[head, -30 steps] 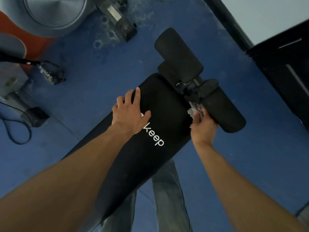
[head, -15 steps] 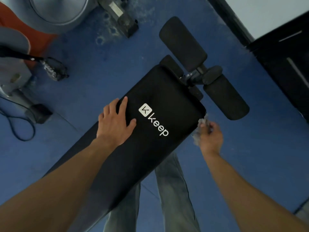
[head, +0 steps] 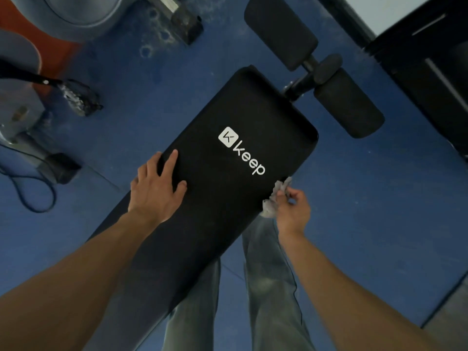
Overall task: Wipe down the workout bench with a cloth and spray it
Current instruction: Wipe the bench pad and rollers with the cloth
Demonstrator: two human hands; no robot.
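The blue floor (head: 379,224) is scuffed with pale rings by its far edge. A grey machine (head: 76,16), perhaps an exercise bike, stands far left; dark furniture (head: 430,77) lines a pale wall (head: 395,8).

A black "keep" workout bench (head: 228,211) stands on a scuffed blue floor (head: 379,224); a left hand (head: 157,188) rests on its left edge, a crumpled grey cloth (head: 273,198) touching its right edge.

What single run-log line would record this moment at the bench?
left hand: flat on bench pad; right hand: grips cloth at pad's side edge
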